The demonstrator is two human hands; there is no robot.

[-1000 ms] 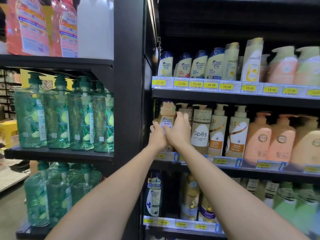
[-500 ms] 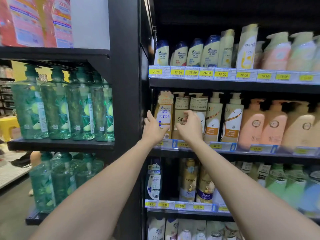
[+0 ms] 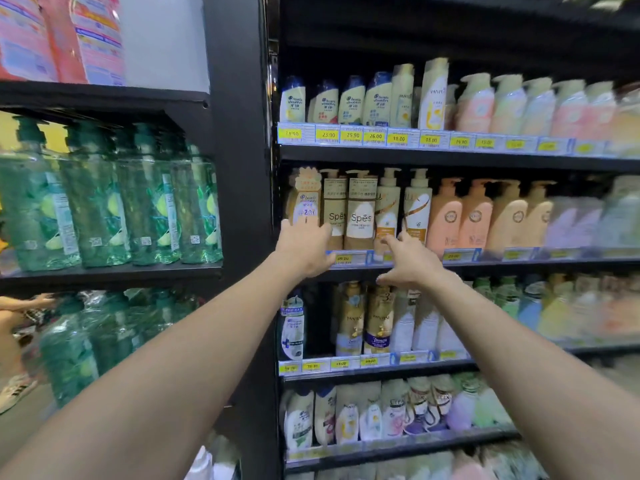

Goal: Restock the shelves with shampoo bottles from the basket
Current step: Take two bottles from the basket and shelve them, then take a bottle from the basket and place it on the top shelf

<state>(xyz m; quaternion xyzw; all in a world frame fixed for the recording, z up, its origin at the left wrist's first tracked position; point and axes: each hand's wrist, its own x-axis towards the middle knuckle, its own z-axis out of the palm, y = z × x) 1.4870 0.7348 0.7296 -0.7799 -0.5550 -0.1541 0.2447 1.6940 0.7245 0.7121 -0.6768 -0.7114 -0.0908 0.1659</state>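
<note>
Middle shelf (image 3: 519,263), left end, hard against the black upright (image 3: 242,202): the white-and-gold shampoo bottle (image 3: 304,199) with the card topper stands upright at the front edge, label out, first in the row. Two Spēs pump bottles (image 3: 360,216) stand touching on its right, then a cream pump bottle (image 3: 388,209).

Left hand (image 3: 304,245): back to the camera, fingers stretched up and laid on the lower front of the shampoo bottle, thumb out to the side. No closed grasp visible. Reads as steadying or nudging it square to the shelf lip, so that it faces forward over its price tag (image 3: 349,258).

Right hand (image 3: 410,263): fingers splayed, holding nothing, forefinger just at the foot of the cream pump bottle. Contact uncertain. Probably there to keep the neighbours from tipping, or to align them.

The row sits tight, shoulder to shoulder, with no gap showing at this end, so this slot looks filled.

Basket not in view; the next bottle must come from there.

Left unit beside the upright: green pump bottles (image 3: 93,202), untouched
</note>
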